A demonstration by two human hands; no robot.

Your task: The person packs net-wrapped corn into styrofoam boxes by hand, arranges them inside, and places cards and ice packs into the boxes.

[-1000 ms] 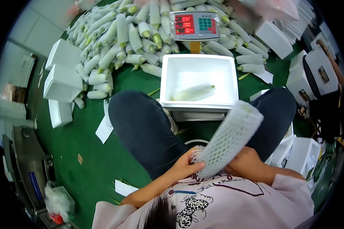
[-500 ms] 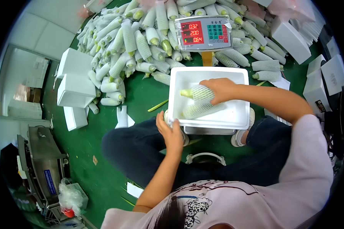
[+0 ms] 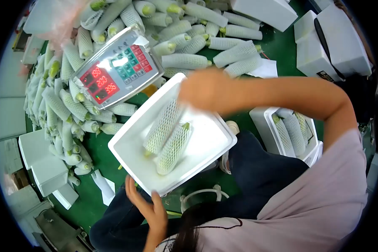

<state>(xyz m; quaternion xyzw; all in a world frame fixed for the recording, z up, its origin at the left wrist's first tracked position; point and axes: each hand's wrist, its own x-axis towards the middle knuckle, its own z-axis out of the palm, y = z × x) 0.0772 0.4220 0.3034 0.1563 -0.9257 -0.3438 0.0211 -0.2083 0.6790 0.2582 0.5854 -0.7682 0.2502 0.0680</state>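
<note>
Two vegetables in white foam net sleeves, an upper one (image 3: 163,128) and a lower one (image 3: 174,149), lie side by side in a white foam box (image 3: 201,157). My left hand (image 3: 149,208) is beside the box's near left corner, fingers spread apart. Over the box's far right edge is my right hand (image 3: 203,90), smeared by motion, its fingers unclear. Beyond the box stands a scale display (image 3: 117,67) with lit red digits.
A heap of net-sleeved vegetables (image 3: 67,105) spreads behind and left of the scale. At the right, another white box (image 3: 260,122) holds several sleeved ones. White foam boxes (image 3: 46,168) stand at left. A round white handle (image 3: 201,192) is near my legs.
The view has turned toward the right. My right hand has left the vegetable it placed beside the first one and moved to the box's far right edge. The display digits have changed.
</note>
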